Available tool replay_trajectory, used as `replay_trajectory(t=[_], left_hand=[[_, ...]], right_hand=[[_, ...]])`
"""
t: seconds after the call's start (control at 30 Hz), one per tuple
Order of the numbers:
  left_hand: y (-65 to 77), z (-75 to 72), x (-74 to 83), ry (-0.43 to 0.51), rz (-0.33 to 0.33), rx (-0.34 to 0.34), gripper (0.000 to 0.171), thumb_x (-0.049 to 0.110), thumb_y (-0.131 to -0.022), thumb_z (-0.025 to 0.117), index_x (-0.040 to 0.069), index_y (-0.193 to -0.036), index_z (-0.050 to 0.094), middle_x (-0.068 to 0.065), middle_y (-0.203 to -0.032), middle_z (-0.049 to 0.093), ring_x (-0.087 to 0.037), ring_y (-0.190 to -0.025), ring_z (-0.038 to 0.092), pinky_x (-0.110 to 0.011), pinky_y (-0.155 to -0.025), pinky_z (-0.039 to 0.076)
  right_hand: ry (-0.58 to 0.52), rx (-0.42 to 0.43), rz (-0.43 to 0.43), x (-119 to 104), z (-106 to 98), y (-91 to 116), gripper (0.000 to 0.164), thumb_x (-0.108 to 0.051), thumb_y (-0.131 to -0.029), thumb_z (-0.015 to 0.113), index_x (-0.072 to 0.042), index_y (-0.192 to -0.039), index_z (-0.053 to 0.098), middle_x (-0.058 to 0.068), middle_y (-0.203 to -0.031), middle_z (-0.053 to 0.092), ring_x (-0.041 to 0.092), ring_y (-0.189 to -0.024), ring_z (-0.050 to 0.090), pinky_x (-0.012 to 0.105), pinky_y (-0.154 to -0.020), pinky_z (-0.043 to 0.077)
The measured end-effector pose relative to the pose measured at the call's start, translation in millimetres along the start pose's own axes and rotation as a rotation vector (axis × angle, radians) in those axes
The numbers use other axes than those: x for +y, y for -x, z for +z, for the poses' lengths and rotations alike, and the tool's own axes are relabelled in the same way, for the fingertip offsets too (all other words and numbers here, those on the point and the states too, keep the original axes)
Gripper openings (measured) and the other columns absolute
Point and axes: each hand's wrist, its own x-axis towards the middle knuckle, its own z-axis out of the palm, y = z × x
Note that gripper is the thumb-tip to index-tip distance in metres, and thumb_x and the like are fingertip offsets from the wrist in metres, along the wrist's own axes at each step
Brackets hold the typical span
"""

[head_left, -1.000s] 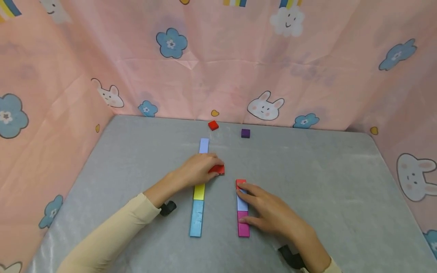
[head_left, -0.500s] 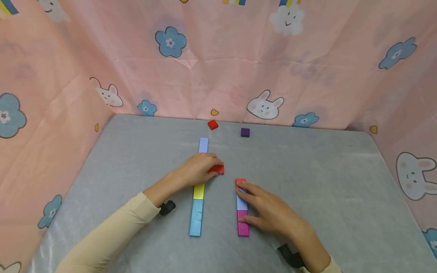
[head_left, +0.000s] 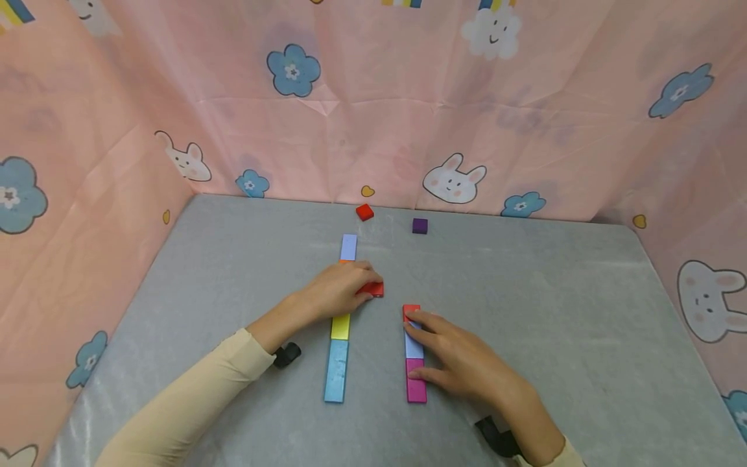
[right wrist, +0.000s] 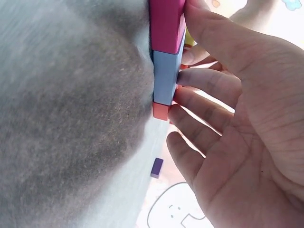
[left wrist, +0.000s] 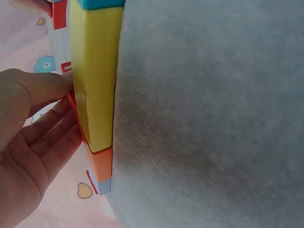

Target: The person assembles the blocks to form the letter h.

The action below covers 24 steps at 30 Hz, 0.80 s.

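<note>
My left hand [head_left: 335,288] reaches over the left row and pinches a red block [head_left: 376,290] just right of it. That row holds a light blue block [head_left: 336,371], a yellow block [left wrist: 92,76], an orange block [left wrist: 101,164] and a periwinkle block [head_left: 348,248] at the far end; the hand covers its middle. My right hand [head_left: 467,357] rests along the right row, fingers extended and touching it. A magenta block [head_left: 416,381], a pale blue block [right wrist: 166,76] and a red block [right wrist: 161,111] make up this row, end to end.
A loose red block [head_left: 364,212] and a dark purple block [head_left: 419,226] lie near the back edge of the grey table [head_left: 554,292]. Pink printed cloth [head_left: 373,117] hangs around the back and sides.
</note>
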Motion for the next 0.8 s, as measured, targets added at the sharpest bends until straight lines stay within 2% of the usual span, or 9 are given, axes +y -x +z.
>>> replay_trajectory(t=[0.5,0.8], left_hand=[[0.6,1.1,1.9,-0.017,-0.018,0.011,0.035,0.019,-0.099,0.075,0.009,-0.132,0.073,-0.007,-0.121,0.073,-0.019,-0.103,0.067,-0.035,-0.092,0.062],[0.9,1.7,-3.6,-0.028,-0.021,0.071,0.045,0.027,-0.101,0.073,0.008,-0.141,0.067,-0.01,-0.139,0.067,-0.027,-0.126,0.065,-0.043,-0.11,0.057]], right_hand=[[0.005,-0.017,0.012,0.6,-0.8,-0.4,0.076,-0.043,-0.09,0.084,-0.009,-0.152,0.058,0.013,-0.162,0.051,0.034,-0.147,0.054,0.055,-0.117,0.05],[0.013,0.002,-0.021,2.5,-0.3,0.4,0.075,-0.043,-0.089,0.085,-0.008,-0.151,0.059,0.013,-0.161,0.052,0.034,-0.145,0.055,0.054,-0.117,0.05]])
